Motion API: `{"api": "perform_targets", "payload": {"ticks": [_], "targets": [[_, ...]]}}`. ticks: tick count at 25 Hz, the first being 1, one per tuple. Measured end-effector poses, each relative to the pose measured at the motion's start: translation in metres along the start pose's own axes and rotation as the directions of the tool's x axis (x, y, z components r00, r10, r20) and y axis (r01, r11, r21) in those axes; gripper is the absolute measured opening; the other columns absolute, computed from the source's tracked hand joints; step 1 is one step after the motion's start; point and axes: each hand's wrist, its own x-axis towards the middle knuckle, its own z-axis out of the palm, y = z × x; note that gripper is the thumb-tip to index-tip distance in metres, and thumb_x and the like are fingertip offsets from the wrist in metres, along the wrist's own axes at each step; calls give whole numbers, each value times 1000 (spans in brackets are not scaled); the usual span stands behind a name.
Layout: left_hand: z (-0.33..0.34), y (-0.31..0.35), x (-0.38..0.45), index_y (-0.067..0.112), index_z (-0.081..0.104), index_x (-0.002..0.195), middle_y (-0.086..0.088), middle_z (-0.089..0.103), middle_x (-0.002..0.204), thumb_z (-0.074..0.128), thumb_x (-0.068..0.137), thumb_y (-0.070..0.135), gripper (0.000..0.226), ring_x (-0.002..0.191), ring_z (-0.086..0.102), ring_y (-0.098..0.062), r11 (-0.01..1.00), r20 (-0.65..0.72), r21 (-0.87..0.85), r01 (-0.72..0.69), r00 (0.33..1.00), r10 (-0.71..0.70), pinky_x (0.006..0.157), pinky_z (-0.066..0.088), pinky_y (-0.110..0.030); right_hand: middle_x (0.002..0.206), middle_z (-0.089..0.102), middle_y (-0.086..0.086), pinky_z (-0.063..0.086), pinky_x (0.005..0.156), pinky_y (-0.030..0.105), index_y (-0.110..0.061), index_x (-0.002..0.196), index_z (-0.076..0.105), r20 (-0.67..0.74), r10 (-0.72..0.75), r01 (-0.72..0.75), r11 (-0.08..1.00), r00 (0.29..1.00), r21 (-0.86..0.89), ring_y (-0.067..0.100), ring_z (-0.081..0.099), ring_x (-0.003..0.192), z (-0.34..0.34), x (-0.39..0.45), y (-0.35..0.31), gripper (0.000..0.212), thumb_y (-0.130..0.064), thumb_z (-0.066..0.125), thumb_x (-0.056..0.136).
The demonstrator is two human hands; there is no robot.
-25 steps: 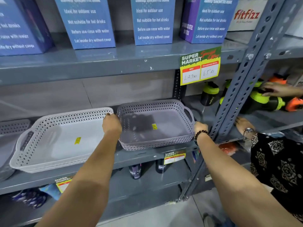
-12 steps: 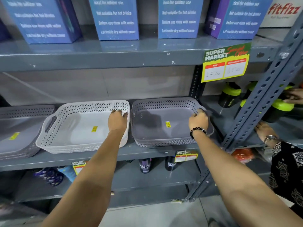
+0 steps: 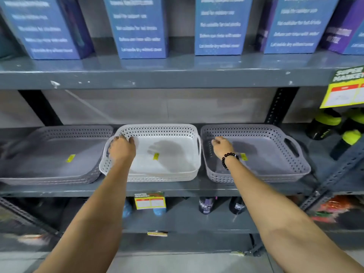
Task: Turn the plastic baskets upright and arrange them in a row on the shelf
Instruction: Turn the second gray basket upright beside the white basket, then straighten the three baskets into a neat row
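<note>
The left hand [image 3: 121, 148] sits just left of the frame's centre, fingers curled over the left rim and handle of the white basket [image 3: 167, 166], gripping it. The right hand [image 3: 222, 147], right of centre with a black bead bracelet [image 3: 229, 159] at the wrist, reaches into the right grey basket [image 3: 275, 164] near its left wall; its fingers are bent, but whether they grip the wall or only rest against it cannot be told. Both forearms run up from the bottom corners of the frame. The white basket stands upright in the middle of the shelf [image 3: 177, 189], mouth up, a yellow sticker [image 3: 156, 156] on its floor. The right grey basket stands upright just beside it, their near walls almost touching, with its own handle opening on the far right side. At the left of the frame a left grey basket [image 3: 49, 154] also stands upright, close against the white one, so the three form a row along the shelf front. Stacked rims below each suggest more baskets nested underneath. On the shelf above, blue boxes [image 3: 141, 26] stand in a line across the top of the frame. At the right edge are black bottles with green caps [image 3: 323, 125] and a yellow price sign [image 3: 344, 89]; a smaller price tag [image 3: 149, 200] hangs under the white basket.
</note>
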Motion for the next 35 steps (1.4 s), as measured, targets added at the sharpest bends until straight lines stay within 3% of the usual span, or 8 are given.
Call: {"api": "perform_targets", "payload": {"ticks": [5, 10, 14, 17, 27, 29, 32, 35], "targets": [[-16, -47, 48, -2, 47, 128, -28, 50, 131, 39, 98, 31, 45, 120, 49, -45, 1000, 77, 14, 1, 997, -2, 98, 42, -50, 132, 56, 22, 42, 98, 35, 1, 124, 56, 4, 86, -86, 996, 996, -3, 36, 52, 119, 44, -10, -19, 37, -18, 35, 99], [-8, -62, 56, 4, 40, 132, -30, 53, 127, 32, 101, 30, 42, 115, 53, -46, 999, 210, 23, -26, 977, 21, 90, 47, -49, 140, 48, 22, 37, 105, 41, -1, 132, 47, -50, 123, -126, 990, 991, -66, 38, 45, 128, 58, -19, -22, 46, -29, 24, 102], [-4, -67, 54, 8, 40, 134, -30, 60, 116, 30, 101, 16, 35, 105, 59, -45, 1000, 170, 13, -28, 985, 25, 75, 48, -45, 123, 60, 25, 45, 92, 40, 1, 124, 53, -130, 37, -54, 990, 991, -127, 39, 55, 113, 63, -19, -19, 45, -27, 24, 103], [-3, -70, 52, 15, 39, 140, -29, 63, 115, 32, 98, 7, 43, 101, 61, -44, 999, 144, 12, -48, 988, 46, 73, 48, -44, 119, 62, 26, 46, 91, 40, -1, 123, 54, -134, 38, -56, 990, 990, -131, 40, 57, 110, 63, -18, -17, 43, -26, 26, 102], [-9, -68, 45, 18, 40, 142, -29, 63, 114, 30, 100, 11, 43, 100, 61, -45, 997, 123, -24, -74, 989, 77, 73, 47, -41, 109, 65, 26, 49, 82, 40, -2, 114, 58, -144, -2, -27, 980, 990, -199, 41, 60, 100, 62, -8, -16, 38, -23, 29, 100], [-10, -68, 45, 16, 42, 140, -28, 63, 113, 32, 100, 10, 42, 99, 61, -44, 997, 123, -43, -63, 990, 68, 72, 47, -41, 111, 64, 26, 49, 81, 40, -4, 122, 53, -139, -10, -26, 966, 990, -256, 40, 60, 101, 62, -9, -19, 37, -22, 29, 100], [-10, -67, 47, 16, 46, 138, -28, 65, 111, 32, 100, 10, 41, 98, 62, -43, 996, 109, -80, -45, 993, 54, 74, 50, -42, 114, 63, 26, 52, 79, 42, -9, 143, 32, -74, -64, 30, 919, 995, -392, 39, 62, 101, 61, -9, -29, 44, -17, 30, 100], [-10, -67, 49, 19, 47, 139, -27, 65, 111, 32, 100, 13, 42, 98, 62, -43, 994, 119, -100, -39, 992, 50, 75, 51, -43, 113, 63, 26, 53, 76, 42, -9, 149, 14, -19, -73, 56, 885, 997, -462, 38, 64, 98, 62, -5, -33, 54, -8, 32, 99]]}}
